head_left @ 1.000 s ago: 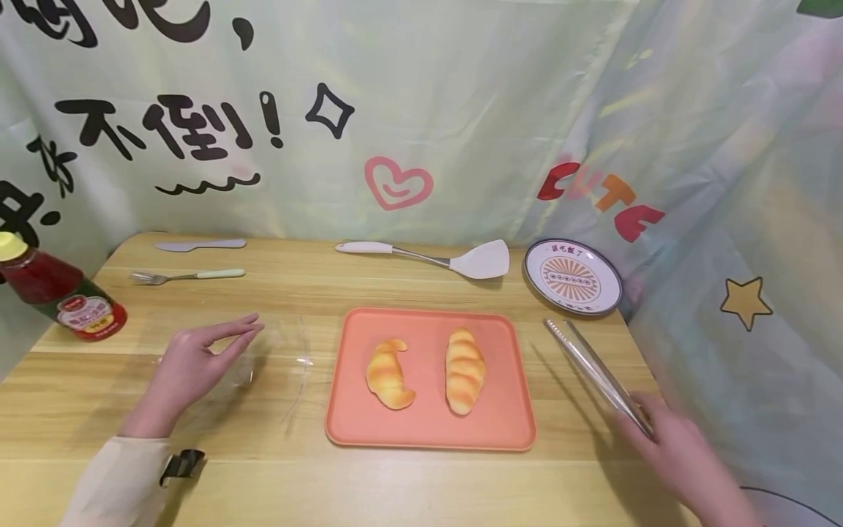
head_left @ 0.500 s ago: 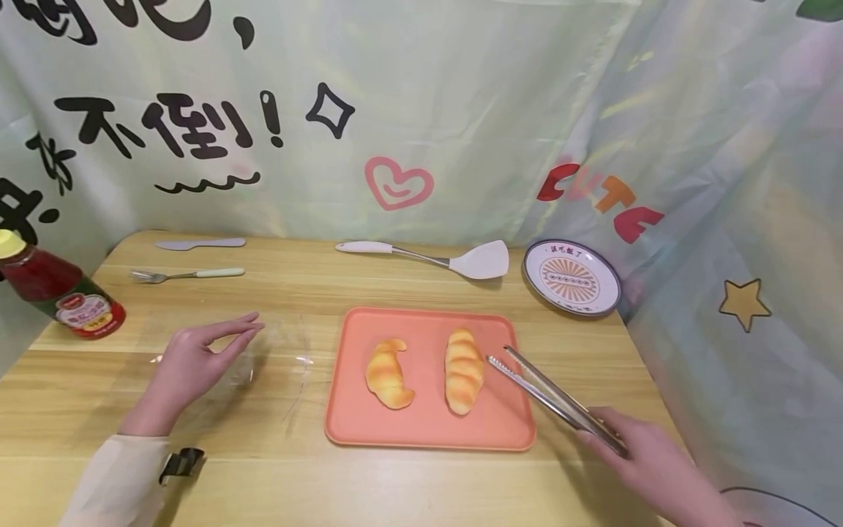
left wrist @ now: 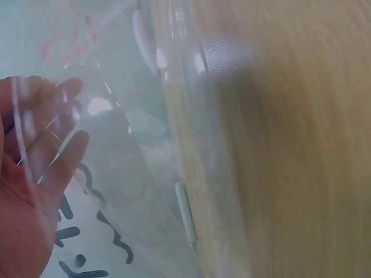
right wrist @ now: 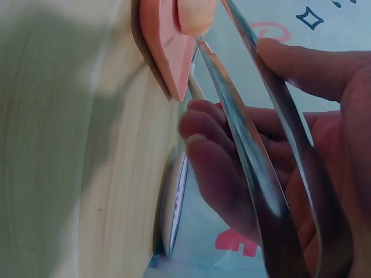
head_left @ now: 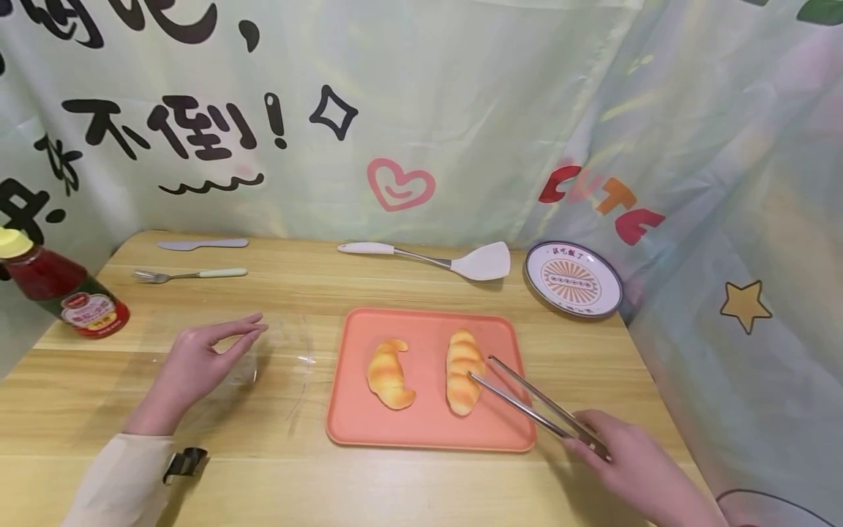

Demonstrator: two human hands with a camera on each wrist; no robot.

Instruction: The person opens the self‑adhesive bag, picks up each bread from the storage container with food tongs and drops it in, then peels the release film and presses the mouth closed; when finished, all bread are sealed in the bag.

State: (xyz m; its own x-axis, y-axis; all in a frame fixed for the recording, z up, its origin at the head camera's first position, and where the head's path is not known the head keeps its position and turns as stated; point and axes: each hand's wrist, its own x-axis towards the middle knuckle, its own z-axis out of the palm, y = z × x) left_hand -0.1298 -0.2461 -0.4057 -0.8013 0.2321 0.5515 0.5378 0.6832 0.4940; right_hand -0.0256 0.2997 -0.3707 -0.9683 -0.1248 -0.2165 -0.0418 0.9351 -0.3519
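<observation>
My left hand (head_left: 200, 362) pinches a clear plastic bag (head_left: 299, 366) at the left of the table, thumb and forefinger close together. The bag fills much of the left wrist view, and its exact edges are hard to make out. In my right hand (head_left: 626, 457) I hold metal tongs (head_left: 533, 410) with the arms spread apart. Their tips reach over the right part of a pink tray (head_left: 428, 433). One tip overlaps the long ridged bread roll (head_left: 464, 373); contact cannot be told. A croissant (head_left: 388, 375) lies left of the roll on the tray.
A ketchup bottle (head_left: 85, 300) stands at the far left. Along the back lie a table knife (head_left: 203, 244), a fork (head_left: 191, 275) and a white spatula (head_left: 484, 262). A plate (head_left: 573, 279) leans at the back right corner, against the printed cloth (head_left: 461, 110).
My right hand has moved left with the tongs, from beside the tray to the bread roll. The tong arms have spread wider. The left hand has barely moved.
</observation>
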